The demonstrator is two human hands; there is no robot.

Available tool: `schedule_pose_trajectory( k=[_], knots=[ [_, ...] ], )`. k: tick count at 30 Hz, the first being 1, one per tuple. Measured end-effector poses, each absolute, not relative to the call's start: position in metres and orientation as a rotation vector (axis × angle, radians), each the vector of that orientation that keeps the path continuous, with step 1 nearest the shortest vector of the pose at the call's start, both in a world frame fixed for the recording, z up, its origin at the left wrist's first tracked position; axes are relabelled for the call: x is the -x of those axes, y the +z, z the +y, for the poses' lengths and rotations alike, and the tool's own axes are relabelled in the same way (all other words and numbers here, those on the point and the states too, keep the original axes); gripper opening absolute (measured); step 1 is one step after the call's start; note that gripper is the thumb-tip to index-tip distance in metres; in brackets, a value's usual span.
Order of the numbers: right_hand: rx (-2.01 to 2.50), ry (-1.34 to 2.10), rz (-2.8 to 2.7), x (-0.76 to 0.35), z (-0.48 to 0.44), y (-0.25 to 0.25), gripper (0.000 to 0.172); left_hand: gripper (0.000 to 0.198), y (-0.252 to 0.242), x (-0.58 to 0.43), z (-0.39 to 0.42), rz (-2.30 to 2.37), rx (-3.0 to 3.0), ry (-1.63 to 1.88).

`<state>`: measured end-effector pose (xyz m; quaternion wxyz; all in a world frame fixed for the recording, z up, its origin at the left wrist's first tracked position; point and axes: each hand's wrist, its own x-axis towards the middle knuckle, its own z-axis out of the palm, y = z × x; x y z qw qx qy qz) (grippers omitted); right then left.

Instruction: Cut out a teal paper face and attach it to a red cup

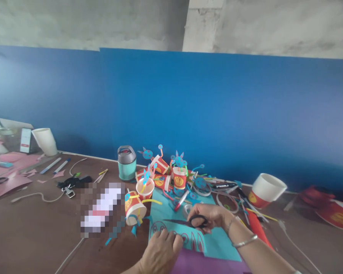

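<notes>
My right hand (210, 217) grips a pair of scissors (177, 222) by its black handles, the blades pointing left. Just below the blades is a light-blue piece of paper (199, 246) with red-outlined ears and round face shapes drawn on it. My left hand (161, 251) is closed over the lower left part of this paper, its fingers bent and the thumb side toward the right; the fingertips are partly hidden. Beneath lies a larger blue sheet (223, 245), with a purple sheet (185, 262) nearer me. A roll of clear tape (186, 210) sits behind the scissors.
Decorated paper cups (179, 179) crowd behind the sheets. A white cup stack (268, 188) stands right, beside pens and an orange-red roll (257, 230). To the left are a teal flask (127, 163), a blurred-out phone (103, 207), cables and pink paper (14, 160). A blue partition (217, 114) rises behind.
</notes>
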<state>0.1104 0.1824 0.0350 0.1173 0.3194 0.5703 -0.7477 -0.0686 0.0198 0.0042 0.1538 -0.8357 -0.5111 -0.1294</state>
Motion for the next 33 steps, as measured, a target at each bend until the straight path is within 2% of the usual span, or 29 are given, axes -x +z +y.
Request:
schedule_pose_trajectory(
  k=[7, 13, 18, 21, 33],
  knots=[
    [-0.911, -2.160, 1.747, -0.097, 0.177, 0.042, 0.027, 0.004, 0.005, 0.069, 0.020, -1.468, 2.397, -0.355],
    [-0.926, -2.147, 1.770, -0.089, 0.174, 0.045, 0.014, 0.006, 0.006, 0.073, 0.019, -1.431, 2.408, -0.332],
    [-0.931, -2.140, 1.766, -0.083, 0.173, 0.046, 0.009, 0.008, 0.006, 0.079, 0.018, -1.338, 2.406, -0.358],
    [-0.922, -2.129, 1.760, -0.079, 0.173, 0.049, 0.016, 0.007, 0.008, 0.082, 0.018, -1.246, 2.388, -0.435],
    [-0.931, -2.087, 1.909, -0.067, 0.162, 0.071, 0.020, 0.011, -0.001, 0.092, 0.016, -1.014, 2.367, -0.499]
  ],
)
